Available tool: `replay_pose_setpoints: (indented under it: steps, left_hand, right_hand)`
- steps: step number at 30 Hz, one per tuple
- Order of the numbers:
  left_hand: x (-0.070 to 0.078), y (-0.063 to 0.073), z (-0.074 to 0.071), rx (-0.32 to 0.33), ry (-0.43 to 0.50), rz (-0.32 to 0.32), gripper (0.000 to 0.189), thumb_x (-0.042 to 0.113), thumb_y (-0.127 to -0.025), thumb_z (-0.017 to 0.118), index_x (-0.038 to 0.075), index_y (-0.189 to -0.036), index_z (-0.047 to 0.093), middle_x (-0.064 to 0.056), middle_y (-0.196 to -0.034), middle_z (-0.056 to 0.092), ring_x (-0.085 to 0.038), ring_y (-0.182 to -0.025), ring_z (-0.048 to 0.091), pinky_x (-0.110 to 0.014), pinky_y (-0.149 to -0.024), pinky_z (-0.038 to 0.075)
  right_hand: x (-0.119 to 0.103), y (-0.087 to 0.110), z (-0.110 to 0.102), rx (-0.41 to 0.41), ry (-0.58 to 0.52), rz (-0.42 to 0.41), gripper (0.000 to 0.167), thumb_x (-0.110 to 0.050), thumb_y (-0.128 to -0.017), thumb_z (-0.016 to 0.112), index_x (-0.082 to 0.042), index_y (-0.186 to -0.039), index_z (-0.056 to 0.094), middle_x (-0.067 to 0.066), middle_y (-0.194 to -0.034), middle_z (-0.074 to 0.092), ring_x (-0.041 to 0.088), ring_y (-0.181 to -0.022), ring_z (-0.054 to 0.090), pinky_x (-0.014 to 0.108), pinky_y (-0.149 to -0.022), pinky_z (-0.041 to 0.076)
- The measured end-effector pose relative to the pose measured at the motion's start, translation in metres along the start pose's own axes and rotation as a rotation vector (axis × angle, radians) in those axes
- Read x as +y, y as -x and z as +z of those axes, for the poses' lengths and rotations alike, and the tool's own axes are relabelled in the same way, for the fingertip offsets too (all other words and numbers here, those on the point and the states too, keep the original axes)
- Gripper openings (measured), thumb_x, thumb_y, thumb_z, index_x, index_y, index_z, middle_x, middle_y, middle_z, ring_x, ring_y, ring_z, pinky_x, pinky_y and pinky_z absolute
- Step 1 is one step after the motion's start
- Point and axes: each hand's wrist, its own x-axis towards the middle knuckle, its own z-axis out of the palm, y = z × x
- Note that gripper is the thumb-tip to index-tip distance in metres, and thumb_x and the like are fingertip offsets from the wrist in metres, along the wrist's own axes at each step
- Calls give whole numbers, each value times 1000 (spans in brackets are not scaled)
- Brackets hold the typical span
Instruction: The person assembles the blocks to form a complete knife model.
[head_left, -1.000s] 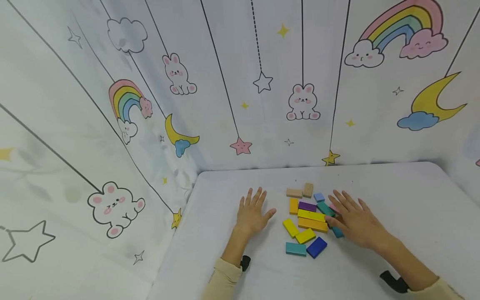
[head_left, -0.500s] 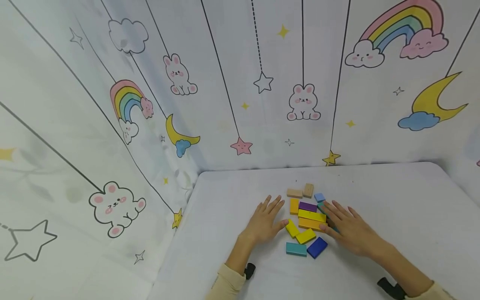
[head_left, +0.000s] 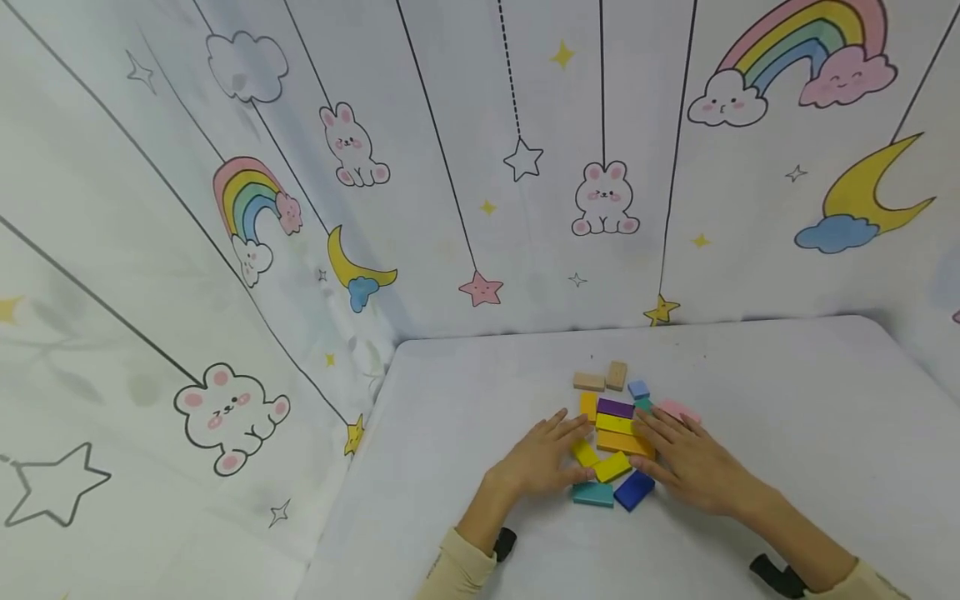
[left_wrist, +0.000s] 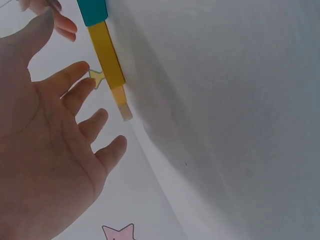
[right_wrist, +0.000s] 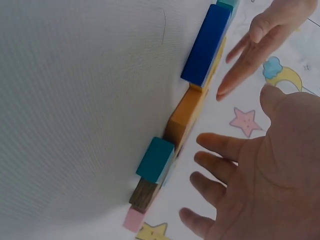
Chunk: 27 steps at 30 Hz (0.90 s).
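Flat coloured blocks lie in a loose cluster on the white table. My left hand (head_left: 547, 457), fingers spread, is over the cluster's left side, nearest a yellow block (head_left: 584, 452) and a teal block (head_left: 593, 494). Over the right side is my right hand (head_left: 693, 462), its fingers partly covering an orange block (head_left: 618, 442) and a long yellow block (head_left: 613, 424). Neither hand holds anything. In the right wrist view my right palm (right_wrist: 270, 170) stands apart from a dark blue block (right_wrist: 206, 45) and a brown wooden block (right_wrist: 144, 194). Some blocks are hidden beneath the right hand.
Behind the hands lie two wooden blocks (head_left: 589, 381), a small light blue block (head_left: 638, 389) and a purple block (head_left: 615, 408). A pink block (head_left: 681, 411) shows past the right fingers. A cloth wall (head_left: 540, 250) printed with bunnies and stars rises behind the white table (head_left: 810, 433).
My left hand has moved right and toward me, over the blocks' left side. The right hand has shifted slightly left, uncovering more of the pink block. The blocks look unmoved.
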Motion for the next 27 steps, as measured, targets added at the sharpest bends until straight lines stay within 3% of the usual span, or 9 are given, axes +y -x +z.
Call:
replay_pose_setpoints:
  steps: [10,27]
  left_hand:
    - [9,-3,5,-67,-45,109,72,67,-105,41,28,-165,34,11,-171,26,-20,-161,13,-46,-129,21]
    - [10,2,4,-68,-92,17,72,70,-102,43,31,-162,38,15,-171,26,-21,-160,17,-45,-129,22]
  right_hand:
    - [-1,-1,2,-43,-18,-23,68,-58,-106,50,-5,-148,58,17,-156,51,42,-143,48,67,-118,33]
    - [2,-2,7,-55,-20,-6,71,-62,-105,47,-8,-150,56,14,-156,51,42,-138,53,66,-108,46]
